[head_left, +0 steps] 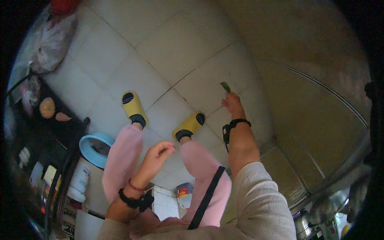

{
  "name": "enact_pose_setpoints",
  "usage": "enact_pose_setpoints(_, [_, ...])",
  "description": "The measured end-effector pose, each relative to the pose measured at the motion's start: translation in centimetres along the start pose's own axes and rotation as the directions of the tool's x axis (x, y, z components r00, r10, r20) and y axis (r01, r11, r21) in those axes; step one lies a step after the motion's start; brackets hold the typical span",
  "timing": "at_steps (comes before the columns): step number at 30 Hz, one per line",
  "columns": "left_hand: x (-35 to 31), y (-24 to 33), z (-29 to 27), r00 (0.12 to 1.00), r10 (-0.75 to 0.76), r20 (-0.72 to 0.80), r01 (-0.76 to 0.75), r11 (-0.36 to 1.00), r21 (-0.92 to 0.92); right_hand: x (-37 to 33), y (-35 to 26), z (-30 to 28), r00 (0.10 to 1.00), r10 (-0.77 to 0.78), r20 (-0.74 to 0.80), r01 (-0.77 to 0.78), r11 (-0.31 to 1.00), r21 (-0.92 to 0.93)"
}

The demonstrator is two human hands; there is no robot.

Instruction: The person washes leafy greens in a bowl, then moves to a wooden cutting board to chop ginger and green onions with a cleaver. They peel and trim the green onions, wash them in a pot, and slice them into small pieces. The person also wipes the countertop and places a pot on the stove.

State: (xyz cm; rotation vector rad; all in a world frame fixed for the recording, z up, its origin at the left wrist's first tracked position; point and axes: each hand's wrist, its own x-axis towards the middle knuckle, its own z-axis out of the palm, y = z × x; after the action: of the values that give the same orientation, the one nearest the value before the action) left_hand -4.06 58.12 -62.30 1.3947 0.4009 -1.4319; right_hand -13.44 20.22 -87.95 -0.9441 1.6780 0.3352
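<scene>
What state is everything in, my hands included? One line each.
Green leaf: at right fingertips; held or loose, can't tell
Right hand: reaching out, grip unclear
Left hand: loosely curled, nothing visible in it
Left yellow slipper: worn
Right yellow slipper: worn
Blue basin: open-topped, contents unclear
Plastic bag: bulging

Head-worn fisheye, facing down toward floor [200, 46]

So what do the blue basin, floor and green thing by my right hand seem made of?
Blue basin: smooth plastic, probably, from its even colour and rounded rim. Floor: likely smooth ceramic tile, given straight joints. Green thing: perhaps a leaf, by its shape; finish unclear.
</scene>
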Motion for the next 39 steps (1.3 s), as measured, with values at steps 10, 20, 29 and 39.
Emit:
enact_pose_setpoints(10, [1.1,3.1,-3.3,0.988,-0.145,-0.050,0.108,0.892,-0.439,14.7,1.5,4.5,0.935,-0.330,-0.131,0.078,0.552,-0.830])
enact_pose_setpoints(20, [-4.3,6.3,0.6,0.995,0.067,-0.073,-0.088,0.931,-0.354,-19.1,2.7,13.4,0.921,-0.271,0.280,0.295,0.954,-0.050])
enact_pose_setpoints(29, [-23.3,31.6,-7.7,0.901,0.368,-0.227,-0.433,0.761,-0.483,-56.1,-19.8,17.2,0.736,-0.390,0.553,0.489,0.871,-0.037])
enact_pose_setpoints(39, [-35.5,46.0,-22.6,0.713,0.488,-0.503,-0.680,0.659,-0.323,-84.5,-46.0,28.8,-0.551,-0.806,0.216,0.832,-0.551,0.067])
